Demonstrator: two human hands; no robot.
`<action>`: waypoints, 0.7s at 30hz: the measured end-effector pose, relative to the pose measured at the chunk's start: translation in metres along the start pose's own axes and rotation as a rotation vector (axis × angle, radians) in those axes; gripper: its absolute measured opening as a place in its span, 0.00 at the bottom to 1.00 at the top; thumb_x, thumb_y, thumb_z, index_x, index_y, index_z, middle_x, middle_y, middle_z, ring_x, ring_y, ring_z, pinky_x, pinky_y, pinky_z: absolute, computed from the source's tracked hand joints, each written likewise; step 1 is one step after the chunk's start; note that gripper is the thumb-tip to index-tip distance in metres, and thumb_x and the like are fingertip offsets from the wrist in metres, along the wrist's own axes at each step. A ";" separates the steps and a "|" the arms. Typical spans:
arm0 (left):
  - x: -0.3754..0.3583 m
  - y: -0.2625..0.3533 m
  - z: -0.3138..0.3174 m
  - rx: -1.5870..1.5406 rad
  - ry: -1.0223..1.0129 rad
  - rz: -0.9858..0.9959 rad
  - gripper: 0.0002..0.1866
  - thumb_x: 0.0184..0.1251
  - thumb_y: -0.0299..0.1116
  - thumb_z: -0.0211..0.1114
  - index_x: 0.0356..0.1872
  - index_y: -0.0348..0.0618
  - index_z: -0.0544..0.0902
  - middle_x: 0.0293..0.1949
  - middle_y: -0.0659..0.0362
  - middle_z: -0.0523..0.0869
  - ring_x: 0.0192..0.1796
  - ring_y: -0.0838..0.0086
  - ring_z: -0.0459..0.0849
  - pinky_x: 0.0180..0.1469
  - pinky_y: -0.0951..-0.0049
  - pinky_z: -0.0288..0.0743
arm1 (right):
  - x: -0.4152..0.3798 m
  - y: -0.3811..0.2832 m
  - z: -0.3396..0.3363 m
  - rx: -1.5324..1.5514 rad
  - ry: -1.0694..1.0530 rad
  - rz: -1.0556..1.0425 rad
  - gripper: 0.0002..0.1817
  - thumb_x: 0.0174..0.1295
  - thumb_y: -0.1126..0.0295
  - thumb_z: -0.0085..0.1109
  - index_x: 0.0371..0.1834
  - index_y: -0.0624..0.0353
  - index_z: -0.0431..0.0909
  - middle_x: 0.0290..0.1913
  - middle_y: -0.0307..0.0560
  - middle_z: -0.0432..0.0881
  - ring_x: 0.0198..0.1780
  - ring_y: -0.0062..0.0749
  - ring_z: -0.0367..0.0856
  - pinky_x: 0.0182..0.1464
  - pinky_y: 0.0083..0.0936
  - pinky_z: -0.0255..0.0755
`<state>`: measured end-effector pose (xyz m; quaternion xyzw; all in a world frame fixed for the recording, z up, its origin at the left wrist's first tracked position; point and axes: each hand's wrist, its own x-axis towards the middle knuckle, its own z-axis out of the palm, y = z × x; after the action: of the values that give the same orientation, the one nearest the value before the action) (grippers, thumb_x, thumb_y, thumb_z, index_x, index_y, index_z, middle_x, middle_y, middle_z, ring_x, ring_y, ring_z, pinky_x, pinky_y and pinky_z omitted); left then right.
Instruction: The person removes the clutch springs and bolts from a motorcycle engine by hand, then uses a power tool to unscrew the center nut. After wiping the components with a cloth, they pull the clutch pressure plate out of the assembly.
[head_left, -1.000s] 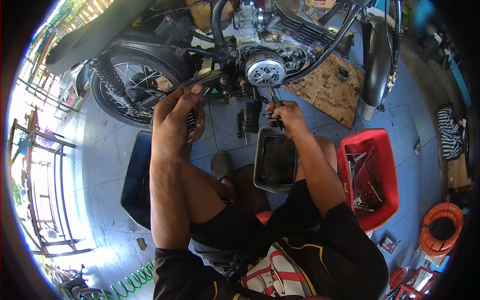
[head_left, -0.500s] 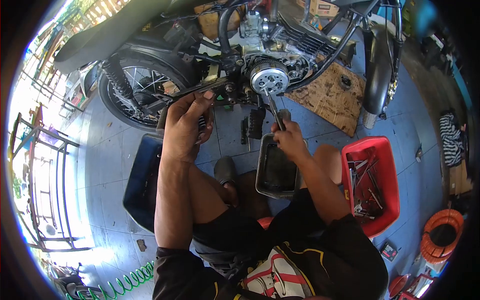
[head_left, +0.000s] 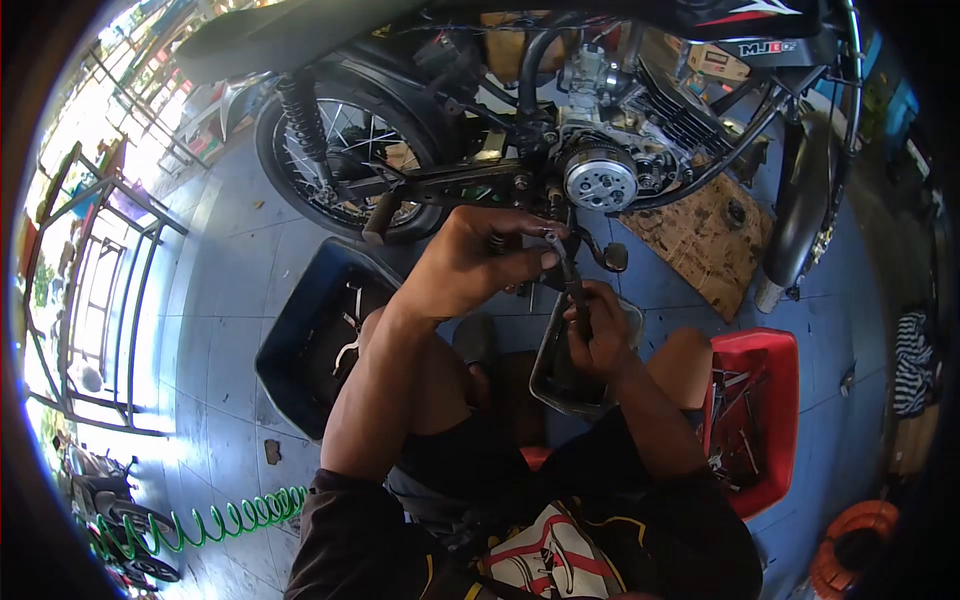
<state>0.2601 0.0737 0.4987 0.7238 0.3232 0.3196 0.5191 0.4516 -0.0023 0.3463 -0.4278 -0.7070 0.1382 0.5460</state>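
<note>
My right hand [head_left: 600, 335] is closed around a dark-handled tool [head_left: 570, 275] with a slim metal end, held pointing up and away from me. My left hand [head_left: 470, 255] is closed, thumb and forefinger meeting at the tool's metal tip; any small part pinched there is too small to name. Behind those fingers, partly hidden, a ribbed coil spring [head_left: 496, 242] shows in the left palm. Just beyond both hands is the motorcycle's exposed clutch [head_left: 601, 184], a round silver plate with holes, on the opened engine [head_left: 650, 150]. Neither hand touches it.
A red bin [head_left: 775, 420] of tools stands at my right, a dark blue bin [head_left: 285, 375] at my left. Between my legs sits a dark tray [head_left: 550, 390]. An oily board [head_left: 690, 245] lies under the engine. A green coiled hose [head_left: 235, 520] stretches at lower left.
My right hand has drawn the tool back from the clutch plate. My left hand has moved right, and its fingers now meet the tool's tip. The view has shifted, showing more of the motorcycle's top.
</note>
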 end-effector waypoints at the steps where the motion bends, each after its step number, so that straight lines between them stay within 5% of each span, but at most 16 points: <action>1: 0.001 -0.005 -0.001 -0.030 0.004 0.031 0.14 0.56 0.27 0.69 0.44 0.36 0.84 0.20 0.64 0.80 0.21 0.86 0.73 0.24 0.82 0.65 | 0.001 0.001 0.001 0.007 -0.005 -0.003 0.15 0.44 0.79 0.55 0.38 0.68 0.75 0.42 0.59 0.76 0.35 0.48 0.80 0.40 0.36 0.76; 7: 0.003 -0.013 -0.006 -0.040 0.019 0.103 0.13 0.55 0.27 0.69 0.42 0.37 0.85 0.26 0.60 0.84 0.23 0.83 0.77 0.25 0.81 0.69 | 0.006 0.011 0.015 -0.104 -0.068 -0.166 0.15 0.46 0.79 0.56 0.41 0.67 0.76 0.47 0.60 0.76 0.46 0.52 0.79 0.48 0.37 0.74; 10: 0.016 -0.038 -0.010 0.153 0.193 0.354 0.14 0.52 0.32 0.69 0.38 0.34 0.84 0.29 0.53 0.85 0.31 0.71 0.83 0.36 0.71 0.75 | 0.003 0.012 0.028 -0.163 -0.149 -0.113 0.14 0.49 0.78 0.56 0.42 0.65 0.76 0.51 0.58 0.76 0.52 0.52 0.76 0.54 0.39 0.71; 12: 0.018 -0.037 -0.011 0.258 0.351 0.298 0.13 0.49 0.33 0.68 0.33 0.34 0.84 0.31 0.48 0.85 0.35 0.62 0.85 0.39 0.67 0.77 | -0.007 0.025 0.041 0.018 -0.166 0.169 0.14 0.52 0.76 0.56 0.43 0.66 0.75 0.53 0.57 0.76 0.55 0.55 0.73 0.58 0.41 0.67; 13: 0.011 -0.028 -0.011 0.258 0.427 0.189 0.14 0.47 0.34 0.67 0.32 0.34 0.84 0.31 0.47 0.85 0.36 0.61 0.86 0.40 0.66 0.78 | -0.010 0.030 0.052 0.064 -0.257 0.151 0.14 0.52 0.76 0.56 0.43 0.66 0.75 0.53 0.57 0.76 0.55 0.55 0.73 0.58 0.41 0.67; 15: 0.010 -0.027 -0.016 0.265 0.465 0.198 0.14 0.46 0.34 0.67 0.30 0.34 0.84 0.29 0.47 0.85 0.37 0.60 0.86 0.40 0.66 0.78 | -0.014 0.051 0.045 -0.256 -0.862 0.442 0.14 0.52 0.74 0.57 0.43 0.68 0.74 0.55 0.63 0.74 0.55 0.59 0.72 0.59 0.42 0.66; 18: 0.008 -0.026 -0.028 0.176 0.559 0.309 0.14 0.46 0.34 0.67 0.31 0.34 0.84 0.30 0.48 0.86 0.35 0.62 0.86 0.41 0.67 0.77 | -0.061 0.093 0.037 -0.363 -1.104 0.161 0.15 0.51 0.74 0.57 0.41 0.69 0.74 0.51 0.68 0.73 0.54 0.62 0.72 0.57 0.43 0.66; 21: -0.005 -0.024 -0.066 0.120 0.735 0.275 0.12 0.51 0.31 0.66 0.36 0.34 0.85 0.28 0.52 0.86 0.30 0.71 0.83 0.38 0.69 0.77 | -0.054 0.075 0.036 -0.377 -1.267 0.105 0.15 0.50 0.73 0.60 0.40 0.69 0.74 0.45 0.68 0.74 0.51 0.61 0.73 0.54 0.44 0.67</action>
<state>0.2008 0.1119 0.4919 0.6266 0.4055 0.6047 0.2780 0.4553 0.0113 0.2479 -0.3860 -0.8816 0.2634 -0.0672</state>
